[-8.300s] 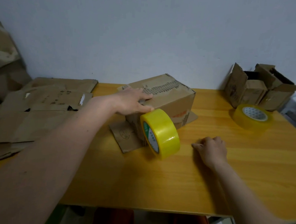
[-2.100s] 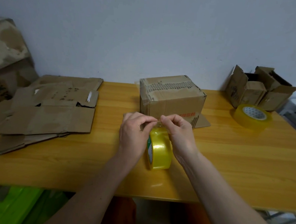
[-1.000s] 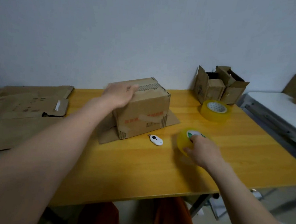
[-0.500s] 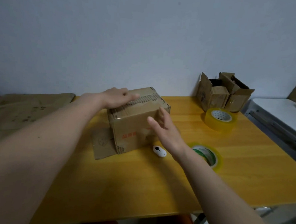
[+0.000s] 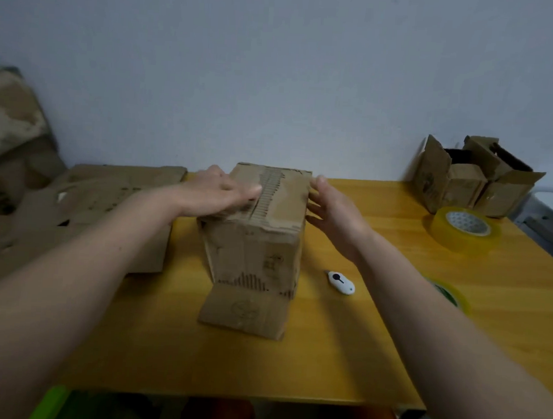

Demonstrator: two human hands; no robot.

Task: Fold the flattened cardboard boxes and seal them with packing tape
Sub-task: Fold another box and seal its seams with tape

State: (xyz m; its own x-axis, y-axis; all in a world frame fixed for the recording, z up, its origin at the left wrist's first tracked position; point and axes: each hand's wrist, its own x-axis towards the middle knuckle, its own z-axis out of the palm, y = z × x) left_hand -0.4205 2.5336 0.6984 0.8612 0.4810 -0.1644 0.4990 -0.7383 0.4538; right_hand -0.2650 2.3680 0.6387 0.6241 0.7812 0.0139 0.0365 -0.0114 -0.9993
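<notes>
Both hands lay with fingers spread on the folded box [image 5: 257, 227] at the middle of the table [image 5: 324, 358]: the left hand [image 5: 219, 194] rested palm-down on the top panel, and the right hand [image 5: 332, 209] lay flat against the right side wall. One second earlier the right hand had been setting the green-cored tape roll [image 5: 451, 294] down; that roll now lay flat near the right forearm, released. The box had also been turned, so that a narrow end faced the person and one loose bottom flap [image 5: 244, 312] lay unfolded on the table. The white cutter [image 5: 341, 283] sat just beside the box, untouched. Taken together, taping had probably paused while the box was repositioned, likely to close and seal the remaining flaps. Flattened boxes [image 5: 84, 210] waited at left; a second tape roll [image 5: 465, 229] stood at right.
</notes>
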